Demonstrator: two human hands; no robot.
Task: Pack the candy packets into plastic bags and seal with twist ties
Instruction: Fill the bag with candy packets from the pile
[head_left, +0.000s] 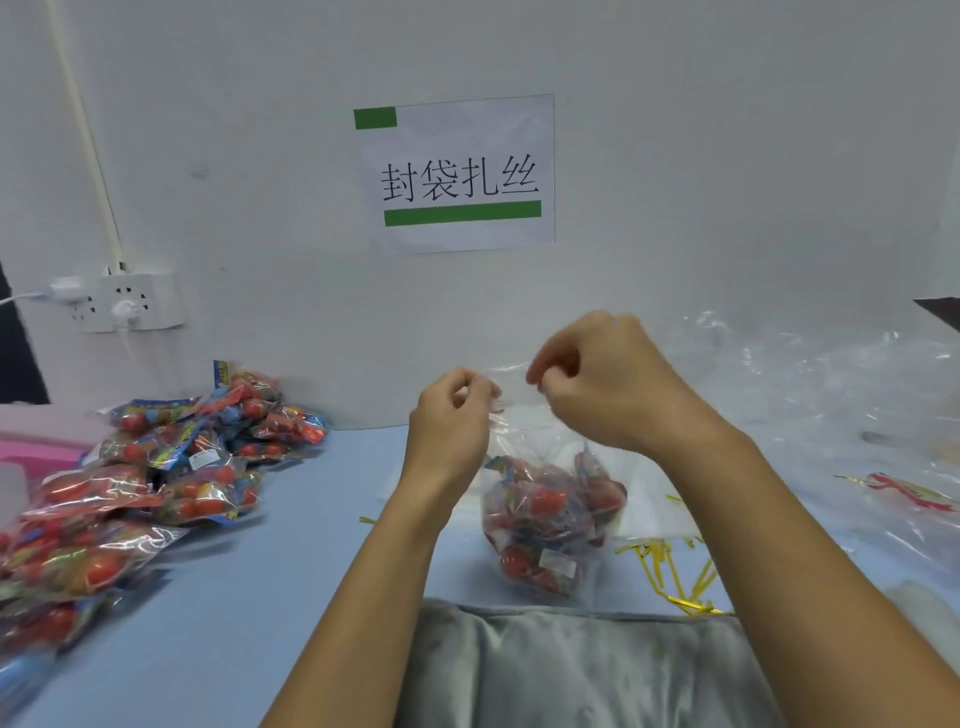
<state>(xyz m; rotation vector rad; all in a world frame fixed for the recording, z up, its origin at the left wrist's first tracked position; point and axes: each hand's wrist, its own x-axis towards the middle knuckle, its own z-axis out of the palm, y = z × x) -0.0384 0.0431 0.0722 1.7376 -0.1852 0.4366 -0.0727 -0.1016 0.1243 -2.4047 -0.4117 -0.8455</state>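
On the wall, a sign (457, 174) — "封袋扎丝" — both hands (524, 400) below pinching a candy-filled plastic bag's (550, 514) mouth.

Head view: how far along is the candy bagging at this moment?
Done: the clear plastic bag on the blue table already holds red candy packets. In hand: the left hand and right hand pinch its open top, with no tie on it yet. Left: sealing it with one of the loose gold twist ties, then bagging the heap of candy packets at the left.
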